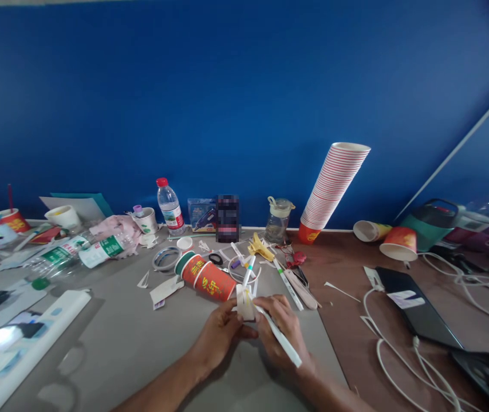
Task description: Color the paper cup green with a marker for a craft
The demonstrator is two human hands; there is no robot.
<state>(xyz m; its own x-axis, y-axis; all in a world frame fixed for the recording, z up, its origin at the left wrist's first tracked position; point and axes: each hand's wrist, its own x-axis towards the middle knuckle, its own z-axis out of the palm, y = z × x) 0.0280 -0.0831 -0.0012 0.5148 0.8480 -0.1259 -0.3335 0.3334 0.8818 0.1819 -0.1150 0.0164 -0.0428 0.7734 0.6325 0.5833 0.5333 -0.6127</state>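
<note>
My left hand (223,332) pinches a small cream paper piece (245,303) upright above the grey table. A white marker pen (281,337) lies in the grip of my right hand (285,326), its tip against or very near the paper's right side. Faint yellow marks show on the paper, though their shape is too small to make out. Just behind the paper are red paper cups (210,277) lying on their side, with a green one at their far end. Another white marker (248,270) leans behind the paper.
A yellow glue gun (260,247), tape roll (167,259) and scissors (302,289) lie beyond my hands. A tall leaning stack of cups (334,186) stands at the blue wall. Left is a power strip (34,349); right, a black laptop-like slab (418,306) with white cables (382,349).
</note>
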